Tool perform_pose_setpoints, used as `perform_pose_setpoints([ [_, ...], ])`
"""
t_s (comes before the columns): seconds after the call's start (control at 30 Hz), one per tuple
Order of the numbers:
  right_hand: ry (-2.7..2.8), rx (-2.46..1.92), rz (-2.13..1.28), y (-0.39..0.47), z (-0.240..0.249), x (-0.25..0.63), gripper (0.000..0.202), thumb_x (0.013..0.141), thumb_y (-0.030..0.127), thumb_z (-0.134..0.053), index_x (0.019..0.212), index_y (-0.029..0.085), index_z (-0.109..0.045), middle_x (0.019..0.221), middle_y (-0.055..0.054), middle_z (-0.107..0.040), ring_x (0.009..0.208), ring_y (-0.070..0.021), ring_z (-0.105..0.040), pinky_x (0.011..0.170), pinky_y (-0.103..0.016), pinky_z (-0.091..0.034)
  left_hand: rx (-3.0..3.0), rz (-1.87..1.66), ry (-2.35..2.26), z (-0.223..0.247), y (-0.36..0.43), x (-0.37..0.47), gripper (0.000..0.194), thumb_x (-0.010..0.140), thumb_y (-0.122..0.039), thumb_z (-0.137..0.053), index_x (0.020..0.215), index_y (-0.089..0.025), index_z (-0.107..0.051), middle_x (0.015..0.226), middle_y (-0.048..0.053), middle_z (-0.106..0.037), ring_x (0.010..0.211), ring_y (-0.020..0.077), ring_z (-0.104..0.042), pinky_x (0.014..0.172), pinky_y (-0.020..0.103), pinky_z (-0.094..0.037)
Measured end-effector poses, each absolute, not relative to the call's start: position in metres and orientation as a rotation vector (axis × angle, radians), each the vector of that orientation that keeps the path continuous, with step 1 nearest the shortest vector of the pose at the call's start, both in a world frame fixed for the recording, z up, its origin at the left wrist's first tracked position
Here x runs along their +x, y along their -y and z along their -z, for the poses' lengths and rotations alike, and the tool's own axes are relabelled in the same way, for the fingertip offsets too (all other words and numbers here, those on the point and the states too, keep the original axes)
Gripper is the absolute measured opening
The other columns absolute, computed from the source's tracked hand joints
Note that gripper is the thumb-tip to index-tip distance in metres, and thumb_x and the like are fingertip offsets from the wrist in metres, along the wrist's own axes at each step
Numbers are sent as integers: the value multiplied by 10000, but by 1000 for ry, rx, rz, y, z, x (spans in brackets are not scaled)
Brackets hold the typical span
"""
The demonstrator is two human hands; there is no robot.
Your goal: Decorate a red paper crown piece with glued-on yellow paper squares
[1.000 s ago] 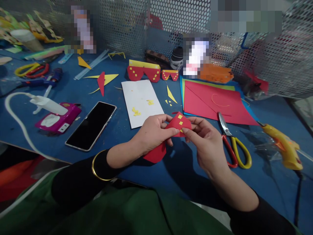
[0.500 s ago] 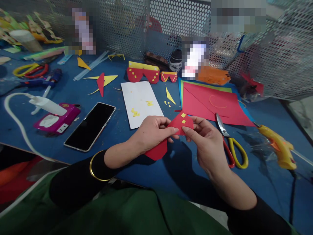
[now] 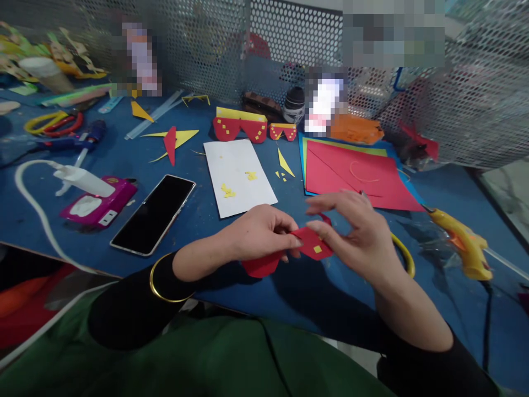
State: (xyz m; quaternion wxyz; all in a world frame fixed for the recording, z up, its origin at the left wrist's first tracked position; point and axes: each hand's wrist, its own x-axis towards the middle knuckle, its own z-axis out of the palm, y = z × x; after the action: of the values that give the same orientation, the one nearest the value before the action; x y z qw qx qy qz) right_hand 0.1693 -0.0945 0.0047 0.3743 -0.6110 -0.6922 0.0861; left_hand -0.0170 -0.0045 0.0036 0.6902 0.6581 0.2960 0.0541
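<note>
My left hand [image 3: 260,234] pinches a red paper cutout [image 3: 316,248] near its middle, thumb on top. Its shape resembles the red paper glasses on the table. One lobe shows below my left palm, while the other, with a yellow square stuck on it, reaches toward my right hand [image 3: 355,231]. The right thumb lies against the upper edge of that lobe, and the right fingers are spread away from it. Beyond the hands is a white sheet [image 3: 237,157] bearing small yellow paper bits [image 3: 227,191]. Tiny yellow scraps [image 3: 281,175] lie right of the sheet.
Red paper glasses with yellow dots [image 3: 239,129] and a smaller pair [image 3: 283,132] stand at the back. Coloured paper sheets [image 3: 351,165] and a yellow glue gun [image 3: 463,237] are on the right; scissors [image 3: 404,256] are partly covered. On the left lie a phone [image 3: 154,215] and a purple socket block [image 3: 99,201].
My right thumb and fingers have parted from their pinch and the hand has risen. The red cutout has tilted and dropped slightly, with fewer yellow squares showing. My left hand keeps its hold.
</note>
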Motion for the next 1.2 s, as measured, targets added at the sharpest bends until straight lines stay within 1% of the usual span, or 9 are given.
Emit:
perform_pose_setpoints([
  [0.1, 1945, -1503, -293, 93, 0, 167, 100, 878, 265, -704, 966, 312, -714, 898, 21, -781, 872, -225, -708, 1096, -520, -368, 1536, -133, -666, -4, 4, -17, 119, 806, -211, -662, 701, -170, -700, 661, 23, -726, 596, 145, -681, 591, 239, -508],
  [0.2, 1824, -1520, -321, 93, 0, 171, 109, 883, 252, -693, 952, 326, -734, 899, 41, -779, 833, -205, -708, 1126, -530, -355, 1602, -316, -710, -9, -1, -18, 114, 809, -286, -715, 802, -175, -743, 748, 30, -747, 727, 166, -690, 693, 263, -515],
  [0.27, 1622, -1582, -348, 93, -1, 175, 92, 878, 309, -707, 959, 326, -750, 911, 26, -776, 841, -214, -706, 1041, -510, -448, 1595, -591, -813, -11, -6, -20, 198, 843, -366, -710, 898, -181, -753, 912, 48, -771, 881, 179, -684, 802, 274, -509],
  [0.33, 1399, -1647, -376, 94, -3, 180, 124, 856, 355, -734, 968, 312, -764, 888, 6, -764, 816, -215, -695, 859, -433, -539, 1533, -888, -940, -13, -12, -23, 252, 884, -416, -671, 943, -182, -742, 1018, 57, -762, 967, 179, -659, 854, 271, -490],
  [0.43, 1179, -1665, -422, 94, -2, 185, 175, 819, 361, -771, 983, 298, -777, 824, 12, -729, 735, -173, -665, 673, -319, -536, 1459, -1099, -1038, -12, -17, -26, 252, 886, -421, -671, 931, -180, -730, 995, 50, -742, 891, 156, -623, 791, 247, -475],
  [0.6, 1059, -1602, -444, 90, 3, 185, 207, 817, 355, -775, 1011, 280, -779, 809, 22, -693, 703, -126, -634, 591, -240, -505, 1418, -873, -1000, -8, -15, -28, 291, 871, -437, -689, 985, -174, -739, 815, 19, -695, 707, 121, -581, 646, 227, -445],
  [0.77, 1039, -1617, -449, 87, 9, 185, 242, 813, 374, -767, 1025, 256, -772, 798, 11, -686, 666, -132, -621, 551, -246, -489, 1313, -736, -914, -5, -11, -30, 604, 817, -428, -762, 1359, -199, -622, 735, 0, -718, 695, 153, -649, 683, 267, -502],
  [0.87, 1064, -1627, -419, 85, 14, 185, 253, 814, 385, -763, 1026, 247, -772, 790, 3, -686, 672, -146, -628, 557, -259, -491, 1242, -760, -918, -4, -10, -29, 688, 815, -370, -776, 1448, -219, -553, 666, -30, -702, 663, 145, -658, 689, 266, -520],
  [1.2, 1062, -1635, -394, 81, 21, 179, 261, 810, 379, -751, 1017, 220, -766, 752, 3, -680, 652, -142, -629, 584, -285, -516, 1060, -769, -893, -1, -10, -24, 517, 844, -261, -735, 1350, -210, -648, 781, 0, -740, 655, 113, -655, 700, 259, -563],
])
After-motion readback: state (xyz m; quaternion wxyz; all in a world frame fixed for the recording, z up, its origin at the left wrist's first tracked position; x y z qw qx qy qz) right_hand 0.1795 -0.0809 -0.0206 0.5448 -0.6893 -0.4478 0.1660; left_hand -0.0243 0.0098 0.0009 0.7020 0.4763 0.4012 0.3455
